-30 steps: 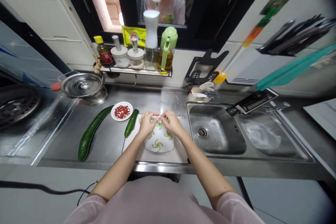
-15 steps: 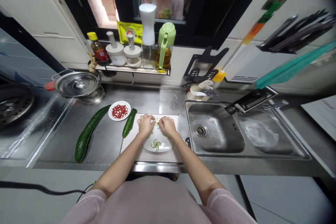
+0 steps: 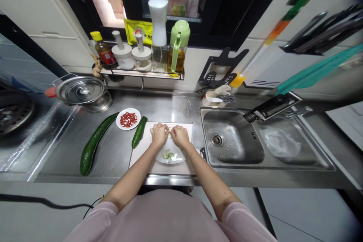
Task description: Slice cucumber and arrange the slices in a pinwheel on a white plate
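Note:
A white plate (image 3: 177, 157) rests on a pale cutting board (image 3: 153, 168). Thin cucumber slices (image 3: 168, 155) form a pinwheel near its front edge. Over the plate's back part, my left hand (image 3: 159, 134) and my right hand (image 3: 179, 136) nearly meet, fingers closed around cucumber slices (image 3: 170, 132) that they partly hide. What each hand pinches is too small to make out. Left of my left hand lies a short cucumber piece (image 3: 139, 132) on the board's edge. Farther left are a small white dish (image 3: 119, 121) of red bits and a long cucumber (image 3: 92, 147).
A sink (image 3: 232, 136) with a faucet (image 3: 272, 107) lies to the right. A lidded steel pot (image 3: 85, 90) stands at the back left. Bottles and jars fill a wall rack (image 3: 136, 72). A knife holder (image 3: 295, 64) hangs at the upper right.
My left hand has shifted slightly toward my right hand, and the slices at the back are more covered. The whole view has moved a little.

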`<state>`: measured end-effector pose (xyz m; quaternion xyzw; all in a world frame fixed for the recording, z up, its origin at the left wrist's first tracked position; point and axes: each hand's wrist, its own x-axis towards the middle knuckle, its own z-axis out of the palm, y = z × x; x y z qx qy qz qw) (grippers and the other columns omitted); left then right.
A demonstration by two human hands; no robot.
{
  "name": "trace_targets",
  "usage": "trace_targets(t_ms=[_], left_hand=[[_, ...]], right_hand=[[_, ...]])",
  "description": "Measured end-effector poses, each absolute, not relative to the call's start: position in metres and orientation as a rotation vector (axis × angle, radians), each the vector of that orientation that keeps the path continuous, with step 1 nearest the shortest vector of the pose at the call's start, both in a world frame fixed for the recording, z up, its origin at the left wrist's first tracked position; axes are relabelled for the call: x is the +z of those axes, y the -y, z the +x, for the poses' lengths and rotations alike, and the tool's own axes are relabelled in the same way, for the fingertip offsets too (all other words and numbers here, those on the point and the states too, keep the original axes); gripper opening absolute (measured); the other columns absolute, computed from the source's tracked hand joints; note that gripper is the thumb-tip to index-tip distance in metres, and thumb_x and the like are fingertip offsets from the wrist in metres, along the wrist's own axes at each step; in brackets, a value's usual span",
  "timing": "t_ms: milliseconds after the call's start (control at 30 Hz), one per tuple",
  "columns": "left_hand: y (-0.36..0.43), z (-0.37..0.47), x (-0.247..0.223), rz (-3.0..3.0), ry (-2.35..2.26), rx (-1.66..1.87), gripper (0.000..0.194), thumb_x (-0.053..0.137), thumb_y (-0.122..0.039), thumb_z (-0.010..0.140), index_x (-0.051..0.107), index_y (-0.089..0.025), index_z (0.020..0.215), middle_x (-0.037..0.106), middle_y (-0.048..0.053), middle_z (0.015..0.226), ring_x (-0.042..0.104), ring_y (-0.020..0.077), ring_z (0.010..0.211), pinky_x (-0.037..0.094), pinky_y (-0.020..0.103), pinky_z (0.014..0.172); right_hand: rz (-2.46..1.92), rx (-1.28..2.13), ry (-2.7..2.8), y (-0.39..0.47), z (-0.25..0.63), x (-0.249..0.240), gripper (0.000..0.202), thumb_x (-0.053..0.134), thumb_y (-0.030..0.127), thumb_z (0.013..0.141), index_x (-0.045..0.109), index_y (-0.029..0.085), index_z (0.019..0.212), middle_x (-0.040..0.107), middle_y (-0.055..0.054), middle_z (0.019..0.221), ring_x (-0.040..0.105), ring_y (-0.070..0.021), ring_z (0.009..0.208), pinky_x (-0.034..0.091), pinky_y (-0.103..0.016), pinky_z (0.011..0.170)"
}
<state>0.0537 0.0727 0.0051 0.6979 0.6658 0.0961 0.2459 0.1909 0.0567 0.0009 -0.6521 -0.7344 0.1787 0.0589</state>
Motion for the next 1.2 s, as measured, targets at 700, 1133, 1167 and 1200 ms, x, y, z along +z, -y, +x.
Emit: trace_targets(t_ms=[700,1133,1167,1200], left_hand=[[-0.0747,0.0558,0.0004,1.899,-1.816,0.232,0.011,0.057,-0.033,0.085,0.066,-0.026,0.089,0.059,0.007,0.107,0.045,0.0263,0.108,0.028,0.041,0.09],[-0.0741,0.0556,0.0023,1.892,-1.815,0.232,0.012,0.058,-0.033,0.085,0.066,-0.027,0.09,0.06,0.007,0.108,0.046,0.0265,0.109,0.028,0.041,0.09],[-0.074,0.0555,0.0027,1.885,-1.817,0.236,0.012,0.057,-0.033,0.085,0.066,-0.027,0.09,0.06,0.007,0.107,0.046,0.0264,0.109,0.029,0.041,0.09],[-0.0739,0.0552,0.0032,1.878,-1.82,0.239,0.012,0.057,-0.033,0.085,0.066,-0.027,0.09,0.06,0.007,0.107,0.046,0.0263,0.109,0.029,0.041,0.09]], right_hand=[[-2.081,0.599,2.182,-0.0627,0.1873,0.0034,0.017,0.05,0.029,0.091,0.063,0.019,0.093,0.064,-0.007,0.101,0.052,-0.0207,0.096,0.027,-0.031,0.081],[-2.097,0.601,2.18,-0.0638,0.1887,0.0066,0.013,0.051,0.028,0.091,0.062,0.021,0.092,0.064,-0.006,0.1,0.053,-0.02,0.094,0.027,-0.031,0.08],[-2.096,0.601,2.18,-0.0638,0.1893,0.007,0.014,0.051,0.028,0.091,0.062,0.021,0.092,0.064,-0.006,0.1,0.053,-0.02,0.095,0.027,-0.031,0.08],[-2.094,0.601,2.181,-0.0638,0.1899,0.0074,0.014,0.051,0.028,0.091,0.062,0.021,0.093,0.064,-0.007,0.1,0.053,-0.0199,0.095,0.027,-0.031,0.08]])
